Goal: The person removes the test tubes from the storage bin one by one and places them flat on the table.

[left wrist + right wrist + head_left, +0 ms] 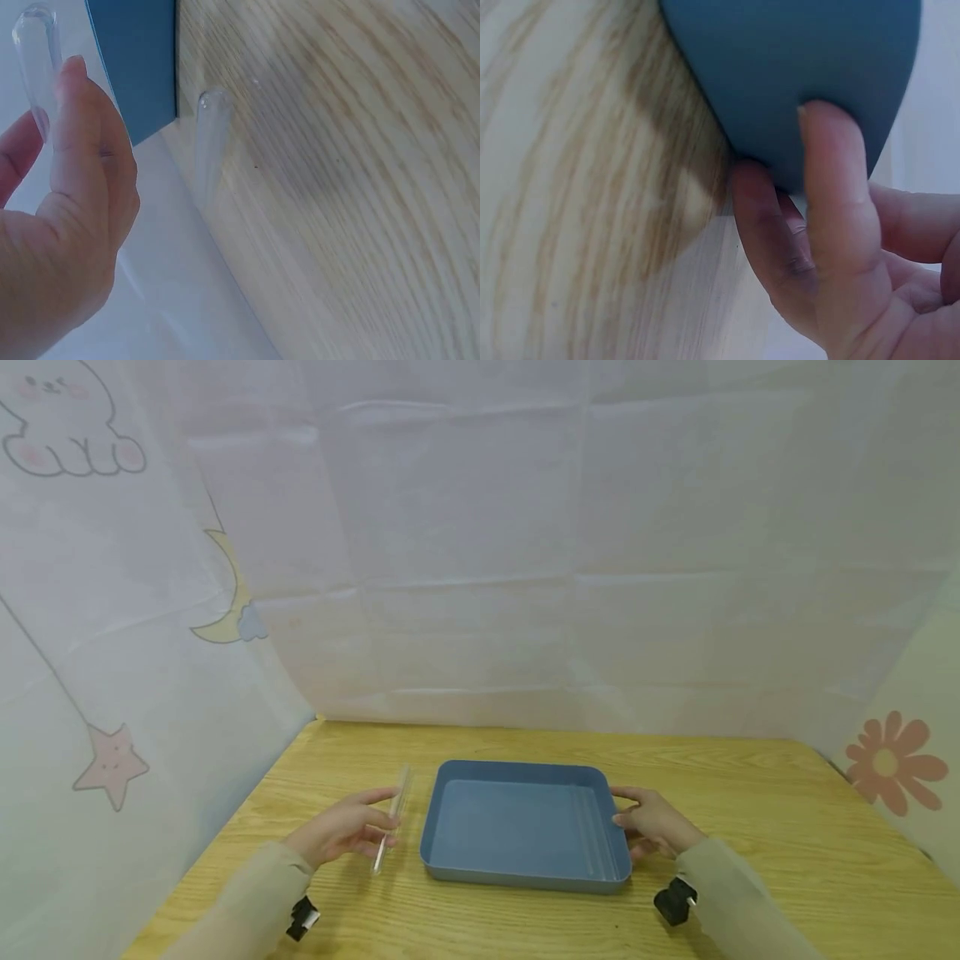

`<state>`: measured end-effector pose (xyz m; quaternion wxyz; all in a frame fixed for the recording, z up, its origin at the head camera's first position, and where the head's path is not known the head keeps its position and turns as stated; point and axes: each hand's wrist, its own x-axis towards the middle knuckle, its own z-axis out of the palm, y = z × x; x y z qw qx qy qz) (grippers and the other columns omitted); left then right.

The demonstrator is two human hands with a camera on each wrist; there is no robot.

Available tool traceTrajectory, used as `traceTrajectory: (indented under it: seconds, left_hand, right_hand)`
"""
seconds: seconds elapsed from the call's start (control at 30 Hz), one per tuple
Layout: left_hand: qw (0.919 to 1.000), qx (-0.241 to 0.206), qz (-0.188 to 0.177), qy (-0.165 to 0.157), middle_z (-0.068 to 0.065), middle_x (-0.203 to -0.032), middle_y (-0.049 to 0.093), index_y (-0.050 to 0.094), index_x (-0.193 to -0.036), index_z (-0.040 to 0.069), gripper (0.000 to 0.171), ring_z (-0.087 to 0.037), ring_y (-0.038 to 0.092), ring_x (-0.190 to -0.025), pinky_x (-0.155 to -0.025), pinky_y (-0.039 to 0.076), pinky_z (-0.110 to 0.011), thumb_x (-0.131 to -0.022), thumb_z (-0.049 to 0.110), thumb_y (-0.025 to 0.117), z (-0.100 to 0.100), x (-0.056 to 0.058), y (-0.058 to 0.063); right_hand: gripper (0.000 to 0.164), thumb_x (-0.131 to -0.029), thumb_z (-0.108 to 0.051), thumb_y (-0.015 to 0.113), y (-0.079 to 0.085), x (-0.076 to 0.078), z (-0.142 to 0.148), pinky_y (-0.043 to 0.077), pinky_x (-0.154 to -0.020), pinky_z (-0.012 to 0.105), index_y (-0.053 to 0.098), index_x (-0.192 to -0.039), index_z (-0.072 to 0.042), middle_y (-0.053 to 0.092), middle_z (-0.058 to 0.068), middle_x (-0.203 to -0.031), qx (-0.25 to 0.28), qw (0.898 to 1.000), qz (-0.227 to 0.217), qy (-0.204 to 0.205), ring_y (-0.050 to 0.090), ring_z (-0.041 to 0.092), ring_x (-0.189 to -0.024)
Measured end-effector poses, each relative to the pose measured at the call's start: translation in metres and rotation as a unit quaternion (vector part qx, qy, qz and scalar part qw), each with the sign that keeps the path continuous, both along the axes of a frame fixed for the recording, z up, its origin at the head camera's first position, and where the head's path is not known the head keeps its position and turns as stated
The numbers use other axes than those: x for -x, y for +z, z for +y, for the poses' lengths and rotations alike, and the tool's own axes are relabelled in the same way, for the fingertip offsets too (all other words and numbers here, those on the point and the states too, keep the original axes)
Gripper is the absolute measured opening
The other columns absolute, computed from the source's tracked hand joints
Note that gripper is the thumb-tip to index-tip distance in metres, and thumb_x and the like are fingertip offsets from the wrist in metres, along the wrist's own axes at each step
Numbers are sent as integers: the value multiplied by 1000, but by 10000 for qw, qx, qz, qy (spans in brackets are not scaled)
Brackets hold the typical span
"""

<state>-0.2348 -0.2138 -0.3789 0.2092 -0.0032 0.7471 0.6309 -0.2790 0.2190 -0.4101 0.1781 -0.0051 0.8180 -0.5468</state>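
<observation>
In the head view my left hand (348,828) pinches a slender clear tube (36,56) with a rounded end, left of the blue tray. A second clear tube (213,142) shows below that hand in the left wrist view, seemingly on the table. The blue tray (525,881) is shallow, with rounded corners. My right hand (654,822) grips its right side, thumb over the rim and fingers against the outer wall. Inside, faint clear tubes (592,835) lie lengthwise along the right wall; how many is hard to tell.
The wooden table (750,793) runs beneath everything. Pale printed curtains (465,635) stand behind it and at both sides. A small black camera sits under each wrist (677,902).
</observation>
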Motion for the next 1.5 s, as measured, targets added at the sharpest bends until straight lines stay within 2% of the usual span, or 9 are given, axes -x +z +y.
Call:
traceTrajectory:
  seconds: [0.3, 0.57, 0.7, 0.83, 1.1, 1.33, 1.5]
  left_hand:
    - [9987, 467, 107, 147, -27, -114, 56, 22, -151, -5, 69, -20, 66, -80, -65, 55, -34, -92, 2, 58, -1, -1, -2]
    - [9970, 727, 71, 273, -26, -115, 59, 25, -151, -4, 66, -22, 65, -79, -65, 55, -36, -92, 0, 56, -3, 9, -4]
    - [9964, 779, 47, 316, -26, -115, 58, 25, -151, -3, 67, -21, 64, -77, -62, 55, -34, -92, -1, 57, -4, 14, -4]
    - [9953, 872, 63, 425, -25, -112, 58, 26, -151, -4, 67, -21, 63, -77, -60, 54, -32, -91, -1, 57, -7, 17, -4]
    - [9930, 1050, 39, 534, -20, -106, 57, 27, -150, -4, 67, -23, 62, -78, -62, 55, -34, -90, -2, 57, -8, 22, -4]
    - [9917, 1140, 58, 583, -25, -116, 56, 27, -150, -4, 67, -22, 61, -76, -57, 53, -29, -91, -1, 57, -12, 26, -4]
    - [9902, 1245, 85, 633, -26, -114, 59, 28, -150, -4, 66, -21, 60, -75, -56, 52, -27, -90, -2, 57, -15, 28, -4]
  right_hand:
    - [58, -97, 5, 49, -1, 0, 1, 54, -51, 33, 24, -149, 8, 43, 43, -129, -36, 10000, 41, -1, 67, 29, -85]
    - [58, -98, 4, 49, -2, -1, 3, 55, -53, 35, 23, -149, 8, 42, 43, -130, 3, 10000, 17, -6, 67, 29, -86]
    - [58, -98, 4, 49, -1, -1, 3, 55, -53, 35, 23, -150, 8, 40, 44, -132, -25, 10000, 5, -34, 67, 29, -87]
    - [58, -97, 4, 50, -1, 0, 2, 55, -52, 34, 25, -150, 7, 44, 41, -130, 23, 10000, -15, -55, 68, 29, -87]
    - [57, -97, 5, 49, 1, -2, 1, 55, -51, 33, 25, -149, 8, 49, 39, -126, 81, 10000, 20, -49, 68, 29, -86]
    - [57, -97, 7, 49, 1, -2, 1, 55, -50, 31, 25, -149, 8, 51, 39, -124, 112, 9999, 8, -40, 67, 28, -86]
    - [57, -97, 6, 49, -1, -2, 0, 55, -51, 33, 25, -149, 9, 46, 42, -127, 96, 9999, 40, -33, 67, 29, -87]
